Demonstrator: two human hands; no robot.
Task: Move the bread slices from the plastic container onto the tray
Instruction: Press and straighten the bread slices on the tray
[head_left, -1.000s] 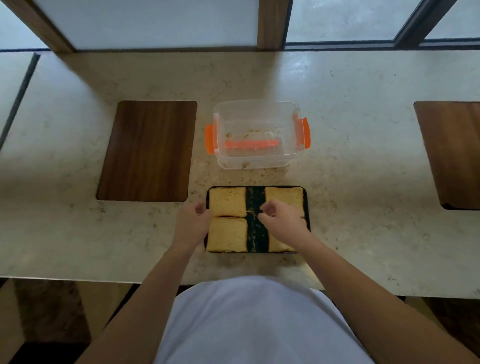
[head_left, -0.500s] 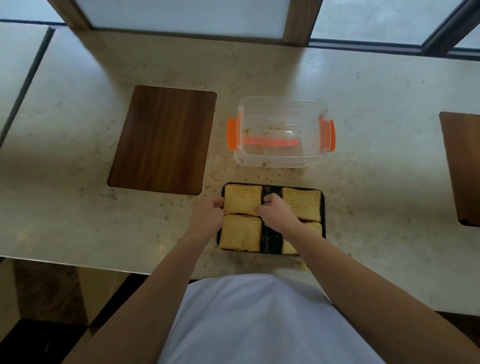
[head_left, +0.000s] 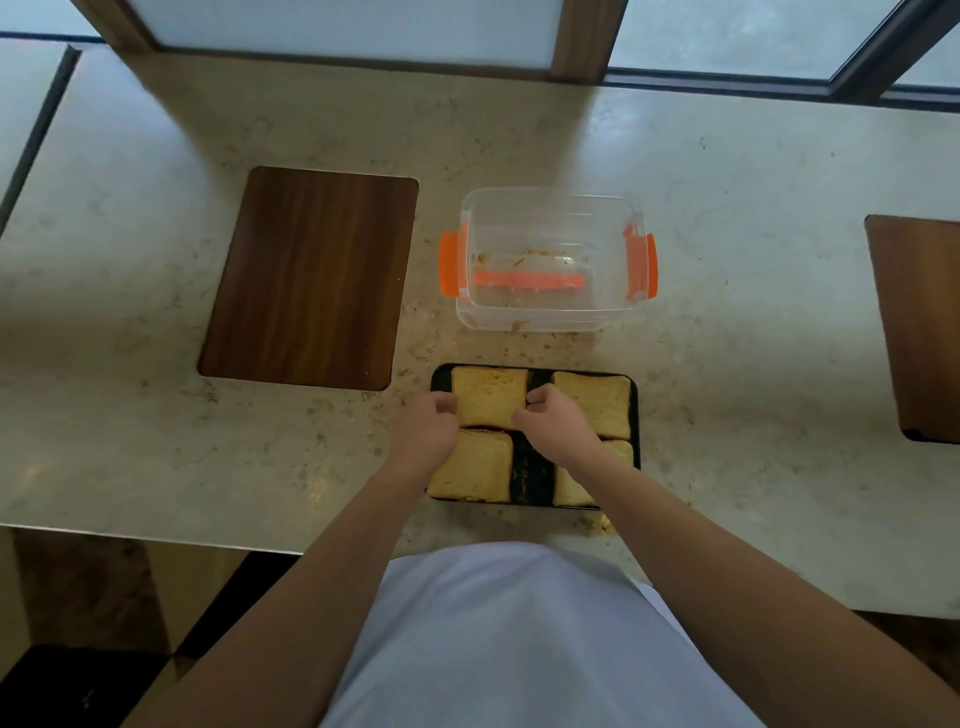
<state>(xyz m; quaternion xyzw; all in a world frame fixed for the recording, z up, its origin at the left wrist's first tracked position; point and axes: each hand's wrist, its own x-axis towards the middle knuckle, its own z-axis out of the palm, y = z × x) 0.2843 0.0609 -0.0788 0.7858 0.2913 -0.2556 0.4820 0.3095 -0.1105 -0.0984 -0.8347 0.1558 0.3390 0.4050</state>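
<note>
A pale stone table (head_left: 727, 208) runs under a window frame in the head view. A dark wooden board (head_left: 309, 278) lies flat on the left, and another wooden board (head_left: 919, 327) sits at the right edge. Between them stands the clear plastic container (head_left: 550, 260) with orange clips, holding only crumbs. Just in front of it, the black tray (head_left: 531, 475) near the table's front edge carries four bread slices. The left hand (head_left: 426, 431) and right hand (head_left: 556, 423), fingers curled, pinch the sides of the far-left bread slice (head_left: 488, 397). The near-left slice (head_left: 472, 467), far-right slice (head_left: 595, 405) and near-right slice (head_left: 621, 452) lie close around it. Bare table is open on either side of the tray.
</note>
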